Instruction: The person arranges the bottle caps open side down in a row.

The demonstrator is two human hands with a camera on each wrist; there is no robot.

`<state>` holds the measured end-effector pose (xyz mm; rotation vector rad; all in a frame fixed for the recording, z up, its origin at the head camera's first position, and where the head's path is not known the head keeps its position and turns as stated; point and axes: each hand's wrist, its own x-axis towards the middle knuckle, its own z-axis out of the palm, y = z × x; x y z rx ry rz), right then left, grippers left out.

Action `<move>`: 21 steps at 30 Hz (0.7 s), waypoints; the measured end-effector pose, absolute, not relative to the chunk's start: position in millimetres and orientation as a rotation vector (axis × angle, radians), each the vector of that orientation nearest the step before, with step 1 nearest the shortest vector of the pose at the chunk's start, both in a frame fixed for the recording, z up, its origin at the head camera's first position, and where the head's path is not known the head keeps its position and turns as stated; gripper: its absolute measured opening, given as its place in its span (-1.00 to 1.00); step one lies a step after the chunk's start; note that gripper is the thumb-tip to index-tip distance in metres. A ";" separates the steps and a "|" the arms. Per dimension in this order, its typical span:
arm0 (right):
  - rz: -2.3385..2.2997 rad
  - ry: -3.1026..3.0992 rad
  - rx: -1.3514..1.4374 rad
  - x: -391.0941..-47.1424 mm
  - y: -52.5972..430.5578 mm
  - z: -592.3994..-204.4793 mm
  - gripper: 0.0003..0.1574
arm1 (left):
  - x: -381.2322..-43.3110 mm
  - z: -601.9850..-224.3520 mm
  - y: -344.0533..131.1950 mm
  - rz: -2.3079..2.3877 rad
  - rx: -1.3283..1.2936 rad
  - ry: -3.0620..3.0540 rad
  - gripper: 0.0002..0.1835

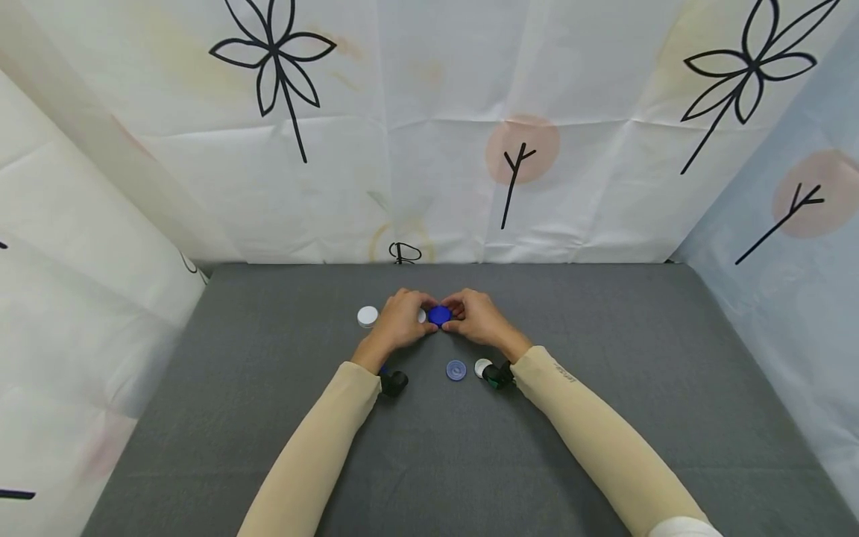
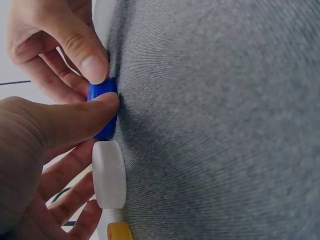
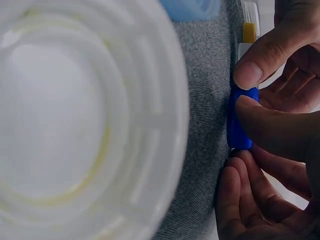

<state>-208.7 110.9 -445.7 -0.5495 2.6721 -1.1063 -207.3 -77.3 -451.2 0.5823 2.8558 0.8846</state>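
Left hand [image 1: 401, 319] and right hand [image 1: 482, 321] both pinch the blue cap [image 1: 439, 316], on or just above the grey cloth [image 1: 671, 358]. White cap [image 2: 109, 175] just beside it at 9 o'clock, light-blue cap [image 1: 456, 370] near 6. Risk: left hand could knock the white cap (tight spacing) if its grip slips. Wrist views show a yellow piece [image 2: 119, 231]; head view doesn't.
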 end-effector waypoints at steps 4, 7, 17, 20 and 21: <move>-1.065 2.685 -0.548 -209.2 110.2 -446.8 -0.51 | -207.2 -451.4 -77.0 0.863 0.592 2.869 -0.59; -1.056 2.687 -0.546 -209.4 110.0 -448.1 -0.50 | -206.9 -451.2 -77.0 0.843 0.599 2.875 -0.58; -1.157 2.690 -0.588 -193.9 121.6 -441.6 -0.50 | -194.4 -446.7 -82.2 0.918 0.609 2.912 -0.55; -1.163 2.656 -0.639 -185.4 128.7 -436.4 -0.55 | -185.5 -445.4 -83.9 0.999 0.611 2.886 -0.57; -1.164 2.639 -0.655 -182.2 131.4 -434.9 -0.56 | -182.3 -445.4 -84.4 1.024 0.611 2.872 -0.58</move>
